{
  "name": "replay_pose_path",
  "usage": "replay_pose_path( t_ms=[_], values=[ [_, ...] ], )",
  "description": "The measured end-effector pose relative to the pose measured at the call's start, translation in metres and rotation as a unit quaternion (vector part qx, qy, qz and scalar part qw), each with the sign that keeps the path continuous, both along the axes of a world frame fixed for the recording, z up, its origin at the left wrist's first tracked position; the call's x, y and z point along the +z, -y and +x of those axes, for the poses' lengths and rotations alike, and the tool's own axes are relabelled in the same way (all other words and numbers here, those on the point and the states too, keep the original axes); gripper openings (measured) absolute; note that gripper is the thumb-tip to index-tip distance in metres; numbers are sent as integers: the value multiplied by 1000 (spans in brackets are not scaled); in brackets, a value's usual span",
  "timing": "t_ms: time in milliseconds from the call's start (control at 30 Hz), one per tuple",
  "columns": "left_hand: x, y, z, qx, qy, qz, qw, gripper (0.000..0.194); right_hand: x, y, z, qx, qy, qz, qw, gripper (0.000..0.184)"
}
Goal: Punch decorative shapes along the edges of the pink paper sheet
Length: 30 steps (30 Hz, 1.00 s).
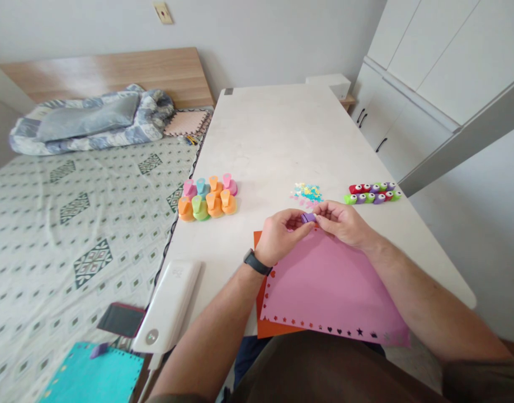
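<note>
A small purple craft punch (307, 218) is held above the far edge of the pink sheet (330, 280). My left hand (284, 232), with a dark band on its wrist, is closed round its left side. The fingers of my right hand (343, 223) pinch its right end, where a bit of white shows. Shaped holes such as hearts and stars run along the pink sheet's near and left edges. Underneath it, an orange sheet (263, 329) sticks out at the left. Just beyond my hands lies a pile of small blue, yellow and pink paper cutouts (307, 192).
Several larger lever punches (208, 198) stand at the table's left edge. Two rows of small punches with eyes (372, 193) sit at the right. A white device (170, 305) lies at the left front, near a phone (121, 319) and a punched turquoise sheet (93, 374).
</note>
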<state>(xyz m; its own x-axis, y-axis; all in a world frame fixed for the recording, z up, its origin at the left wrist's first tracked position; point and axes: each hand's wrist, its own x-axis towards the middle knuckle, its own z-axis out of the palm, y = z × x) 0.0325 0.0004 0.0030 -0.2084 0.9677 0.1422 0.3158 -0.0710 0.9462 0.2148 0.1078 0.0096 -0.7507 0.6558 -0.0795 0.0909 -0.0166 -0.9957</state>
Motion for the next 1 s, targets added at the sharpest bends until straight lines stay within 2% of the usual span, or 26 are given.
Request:
replay_pose_path(
  t_ms=[300, 633, 1000],
  values=[
    [1, 0, 2, -12, 70, -20, 997, 33, 0, 0, -2, -7, -31, 41, 999, 24],
    [0, -1, 3, 17, 79, 6, 997, 37, 4, 2, -2, -15, -39, -8, 999, 31],
    [0, 0, 0, 48, -27, 49, 997, 29, -2, -1, -3, 15, 26, -8, 1000, 39]
  ],
)
